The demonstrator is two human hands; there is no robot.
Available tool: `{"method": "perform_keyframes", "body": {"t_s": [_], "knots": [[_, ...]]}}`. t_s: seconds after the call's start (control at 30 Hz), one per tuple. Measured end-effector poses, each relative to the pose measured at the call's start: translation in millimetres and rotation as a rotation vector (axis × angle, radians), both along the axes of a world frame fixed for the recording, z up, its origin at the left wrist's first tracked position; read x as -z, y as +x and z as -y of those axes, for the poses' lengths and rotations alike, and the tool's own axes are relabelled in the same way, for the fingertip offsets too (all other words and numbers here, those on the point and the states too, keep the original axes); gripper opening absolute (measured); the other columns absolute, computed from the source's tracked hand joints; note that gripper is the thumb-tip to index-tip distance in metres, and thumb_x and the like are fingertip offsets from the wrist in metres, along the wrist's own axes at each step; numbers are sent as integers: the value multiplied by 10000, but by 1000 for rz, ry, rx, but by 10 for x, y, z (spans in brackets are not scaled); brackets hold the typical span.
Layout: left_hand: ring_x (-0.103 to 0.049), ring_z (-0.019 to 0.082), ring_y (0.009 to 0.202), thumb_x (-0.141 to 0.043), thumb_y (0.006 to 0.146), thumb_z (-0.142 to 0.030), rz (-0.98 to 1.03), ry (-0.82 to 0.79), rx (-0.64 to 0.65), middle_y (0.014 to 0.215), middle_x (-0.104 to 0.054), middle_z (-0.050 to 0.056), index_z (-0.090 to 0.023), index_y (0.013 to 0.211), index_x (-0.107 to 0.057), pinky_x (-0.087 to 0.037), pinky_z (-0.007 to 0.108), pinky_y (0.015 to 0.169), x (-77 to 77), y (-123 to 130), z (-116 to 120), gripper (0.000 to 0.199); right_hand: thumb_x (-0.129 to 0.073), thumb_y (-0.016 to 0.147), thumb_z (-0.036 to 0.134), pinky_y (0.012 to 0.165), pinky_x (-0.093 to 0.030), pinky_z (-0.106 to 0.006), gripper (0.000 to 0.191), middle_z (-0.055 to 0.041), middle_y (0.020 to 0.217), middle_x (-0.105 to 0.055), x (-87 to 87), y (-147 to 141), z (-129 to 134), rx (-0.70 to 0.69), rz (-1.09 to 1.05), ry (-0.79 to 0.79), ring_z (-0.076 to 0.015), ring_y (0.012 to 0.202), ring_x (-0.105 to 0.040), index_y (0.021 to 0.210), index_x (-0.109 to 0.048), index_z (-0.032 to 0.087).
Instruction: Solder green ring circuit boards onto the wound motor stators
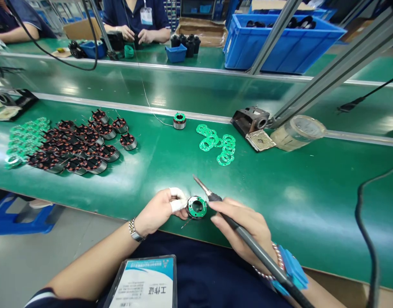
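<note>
My left hand [166, 205], with white covers on its thumb and a finger, grips a motor stator [197, 207] topped by a round green circuit board. A thin wire sticks out from the stator's lower side. My right hand [244, 226] is closed around a soldering iron [244, 235], its tip pointing up and left, above the stator and apart from it. Farther back, another stator with a green board [179, 121] stands alone with a solder wire [158, 117] end beside it. Loose ring-shaped green boards [225, 156] lie to its right.
Several stators without boards [84, 145] crowd the left, beside a batch of green boards [26, 139]. A soldering iron stand [252, 122] and a cloudy plastic tub [297, 131] sit at the right. Beyond the rail are a blue crate [280, 42] and a co-worker's hands [137, 35]. A black cable [365, 214] hangs right.
</note>
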State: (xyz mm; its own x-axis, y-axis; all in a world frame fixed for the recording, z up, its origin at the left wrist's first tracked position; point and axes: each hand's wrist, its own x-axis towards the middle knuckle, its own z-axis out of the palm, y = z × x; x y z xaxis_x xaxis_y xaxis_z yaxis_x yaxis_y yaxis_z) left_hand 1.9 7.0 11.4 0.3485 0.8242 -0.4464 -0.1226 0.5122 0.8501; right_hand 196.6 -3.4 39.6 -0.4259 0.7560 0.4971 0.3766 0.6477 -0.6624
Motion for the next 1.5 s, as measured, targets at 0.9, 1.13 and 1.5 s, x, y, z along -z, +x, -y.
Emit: {"method": "perform_keyframes", "body": {"t_s": [0.9,1.13,1.5], "knots": [[-576,100,528,-623,681,-254,-34,15,2,562,-579,-13,-142,649,-520,-471,239,593,1,-4,1,156,-524,798,112,512,-482,-268,188,-29,635,-597,-117,153,57,1,-67,-105,-141,565,-572,936,-620,196],[-578,104,536,-624,697,-282,-39,28,18,570,-578,-10,-139,666,-521,-478,247,604,-8,14,-2,178,-542,789,102,780,-520,-313,214,-83,950,-649,37,59,-159,-204,85,-80,-180,927,-610,984,-530,190],[-595,179,775,-596,750,-236,-502,793,432,817,-671,67,-258,859,-699,-435,282,746,35,-336,-37,153,-531,786,65,801,-510,-330,296,-78,1022,-602,37,-5,-306,-367,213,-131,-182,987,-537,1041,-464,201]]}}
